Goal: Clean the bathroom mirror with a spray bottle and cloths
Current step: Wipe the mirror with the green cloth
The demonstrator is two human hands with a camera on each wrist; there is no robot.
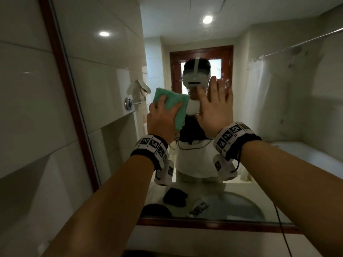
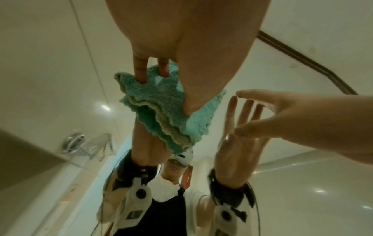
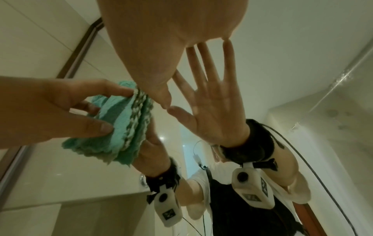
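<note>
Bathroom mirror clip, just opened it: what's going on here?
A person stands at a wood-framed mirror, wiping it. The left hand holds a folded teal cloth against the glass, fingers and thumb curled round it. The right hand is open, fingers spread flat, with the thumb tip meeting the glass in the right wrist view. No spray bottle shows in any view.

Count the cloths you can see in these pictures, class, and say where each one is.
1. A folded teal cloth is pressed against the mirror by the left hand. Any other cloth is out of view.
</note>
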